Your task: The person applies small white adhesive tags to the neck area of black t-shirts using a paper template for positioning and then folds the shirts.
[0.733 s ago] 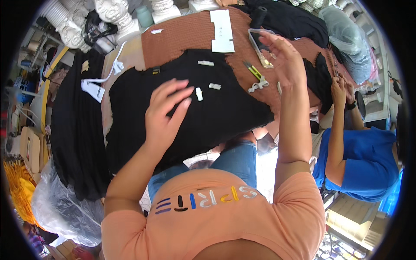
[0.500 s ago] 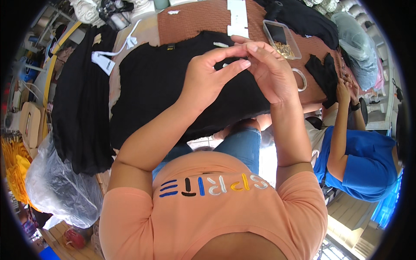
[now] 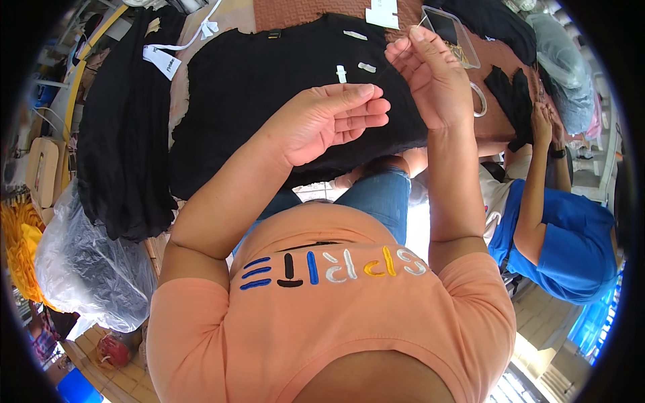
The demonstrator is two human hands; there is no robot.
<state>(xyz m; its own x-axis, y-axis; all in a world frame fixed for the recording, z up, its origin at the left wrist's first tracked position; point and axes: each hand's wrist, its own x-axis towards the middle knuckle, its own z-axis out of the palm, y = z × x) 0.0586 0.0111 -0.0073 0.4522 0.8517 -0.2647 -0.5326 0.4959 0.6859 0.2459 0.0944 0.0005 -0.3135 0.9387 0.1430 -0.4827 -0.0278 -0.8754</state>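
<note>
A black knit garment lies spread on the table before me, with small white pieces on its upper right part. Above its right edge my right hand is raised, thumb and forefinger pinching a thin needle that points up. My left hand hovers over the middle of the garment, its thumb pressed on the curled forefinger. Whatever may be in that pinch is too fine to make out. The hands are apart, and neither touches the cloth.
Behind my right hand stands a clear plastic box with gold-coloured bits; a white ring lies nearby. A black garment with a white tag hangs at the left. On the right, a co-worker in a blue shirt handles black cloth.
My hands, together half a second ago, have parted. The right has moved up and right with the needle; the left is lower, its fingers more curled. The view has shifted slightly.
</note>
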